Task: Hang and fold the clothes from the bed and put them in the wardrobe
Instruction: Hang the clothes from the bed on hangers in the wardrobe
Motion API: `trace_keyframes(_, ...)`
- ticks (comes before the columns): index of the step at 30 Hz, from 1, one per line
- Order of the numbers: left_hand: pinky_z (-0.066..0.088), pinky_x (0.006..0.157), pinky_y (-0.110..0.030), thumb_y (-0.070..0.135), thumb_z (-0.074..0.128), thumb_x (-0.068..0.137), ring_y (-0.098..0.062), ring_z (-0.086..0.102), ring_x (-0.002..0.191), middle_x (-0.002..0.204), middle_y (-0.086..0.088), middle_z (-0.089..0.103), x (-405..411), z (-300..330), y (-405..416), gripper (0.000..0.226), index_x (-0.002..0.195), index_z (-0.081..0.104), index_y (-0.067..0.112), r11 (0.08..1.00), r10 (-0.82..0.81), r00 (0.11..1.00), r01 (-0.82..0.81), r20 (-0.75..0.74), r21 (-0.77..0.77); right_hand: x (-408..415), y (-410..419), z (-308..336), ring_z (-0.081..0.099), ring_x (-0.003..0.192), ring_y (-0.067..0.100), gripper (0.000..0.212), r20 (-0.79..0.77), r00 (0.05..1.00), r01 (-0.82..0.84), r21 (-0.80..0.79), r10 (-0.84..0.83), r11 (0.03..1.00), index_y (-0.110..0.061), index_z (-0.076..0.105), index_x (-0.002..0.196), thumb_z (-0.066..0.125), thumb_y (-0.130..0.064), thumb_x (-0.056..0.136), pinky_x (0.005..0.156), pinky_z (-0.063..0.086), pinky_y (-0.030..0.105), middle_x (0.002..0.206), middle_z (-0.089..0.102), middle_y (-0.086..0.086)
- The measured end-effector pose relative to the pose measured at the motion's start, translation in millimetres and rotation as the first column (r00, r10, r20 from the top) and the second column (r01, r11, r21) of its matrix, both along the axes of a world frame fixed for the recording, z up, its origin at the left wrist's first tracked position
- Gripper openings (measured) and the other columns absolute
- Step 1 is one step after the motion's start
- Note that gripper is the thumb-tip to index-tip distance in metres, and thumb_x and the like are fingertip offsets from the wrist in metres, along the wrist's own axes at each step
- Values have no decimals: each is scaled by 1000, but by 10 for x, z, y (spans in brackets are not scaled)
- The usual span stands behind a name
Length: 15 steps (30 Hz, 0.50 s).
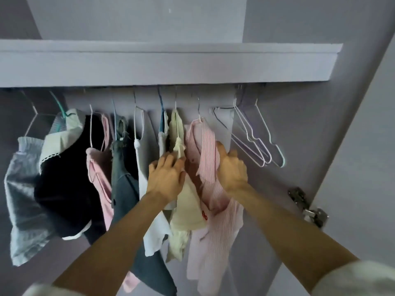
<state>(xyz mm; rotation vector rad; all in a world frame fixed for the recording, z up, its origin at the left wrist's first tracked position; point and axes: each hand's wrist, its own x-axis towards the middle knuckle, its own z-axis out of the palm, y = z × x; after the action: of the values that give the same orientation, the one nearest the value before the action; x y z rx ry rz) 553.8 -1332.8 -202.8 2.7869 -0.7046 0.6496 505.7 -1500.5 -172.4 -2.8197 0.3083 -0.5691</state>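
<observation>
Your left hand (165,178) presses flat on the cream top (188,201), your right hand (232,167) grips the striped shirt (215,238) beside it; empty hangers (254,135) crowd the rail's right end.

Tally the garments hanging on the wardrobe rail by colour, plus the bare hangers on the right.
Grey: 1
Black: 1
White: 2
Pink: 1
Dark slate: 1
Cream: 1
Pink striped: 1
Bare hangers, roughly: 4
Total: 8 garments, 4 hangers
</observation>
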Motion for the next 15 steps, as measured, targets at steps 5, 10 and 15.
trace_keyframes(5,29,99,-48,24,55,92,-29,38,133,137,-7,50,50,-188,96,41,133,53,16,999,-42,997,43,63,-25,294,95,-151,58,88,42,71,137,991,-11,78,0,997,-25,19,149,41,5,88,80,46,46,115,45,18)
trace_keyframes(10,37,95,-64,33,39,85,-32,56,117,113,-5,67,69,-235,127,44,115,66,15,996,-82,982,76,170,44,481,190,-173,58,84,41,68,231,973,-8,158,-29,987,-25,20,149,38,5,90,77,46,46,113,47,19)
trace_keyframes(15,37,93,-65,34,38,84,-33,57,116,114,-5,66,129,-184,115,45,111,68,17,991,-103,978,85,183,102,673,211,15,58,89,41,63,212,976,7,169,-43,986,-24,20,148,37,1,93,78,45,43,117,46,19)
